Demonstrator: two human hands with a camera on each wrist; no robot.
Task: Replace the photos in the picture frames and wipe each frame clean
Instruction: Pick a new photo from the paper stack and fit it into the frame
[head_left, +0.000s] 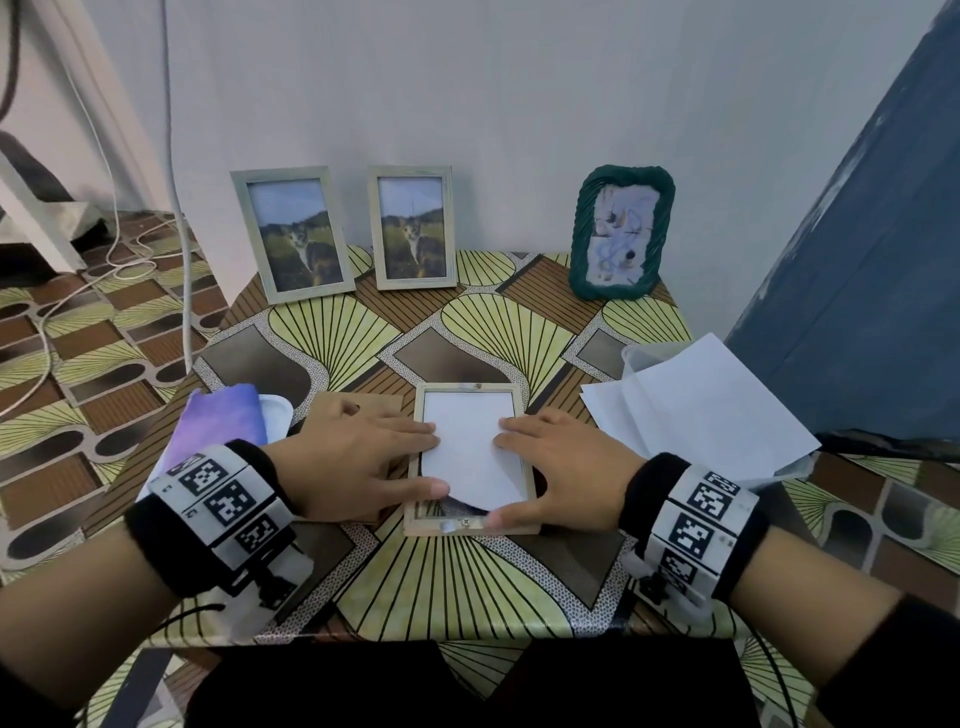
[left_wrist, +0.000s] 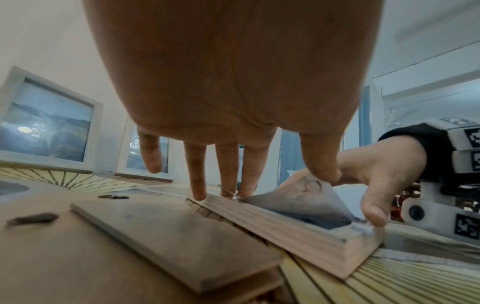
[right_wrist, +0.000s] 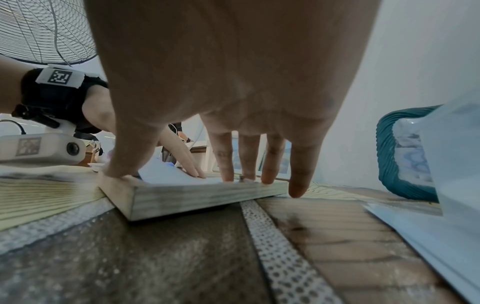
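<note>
Step in hand, as I'm reading it: seating a photo in the open frame (head_left: 470, 460), which is lying face-down near the front-centre of the bench (head_left: 467, 582), back panel off. The photo (head_left: 467, 452), white side up, is sitting inside the frame's recess but isn't flat yet; its near-left corner is curling up w/ a dark gap showing under it. Left hand (head_left: 358, 457) is reaching in from the left, fingers (left_wrist: 198, 176) straight & slightly spread, tips resting on the frame's left rail and the photo's edge, thumb down by the curled corner. Right hand (head_left: 558, 462) is mirroring it from the right, fingers (right_wrist: 224, 160) straight & a little apart, pressing on the photo and right rail, thumb at the near rail. Neither is clamped round anything. The backing board (head_left: 358, 410) is lying just left of the frame, mostly under the left hand. Two pale frames w/ cat photos (head_left: 296, 234) and a green frame (head_left: 621, 234) are standing at the back against the wall; loose white sheets (head_left: 696, 410) are lying at right, a purple print (head_left: 218, 421) at left. Next move prob. calls for pressing that lifted corner flat into the recess w/o creasing it, then getting the board back on & the tabs closed. Wiping this one looks not yet begun; can't spot a cloth for certain.
</note>
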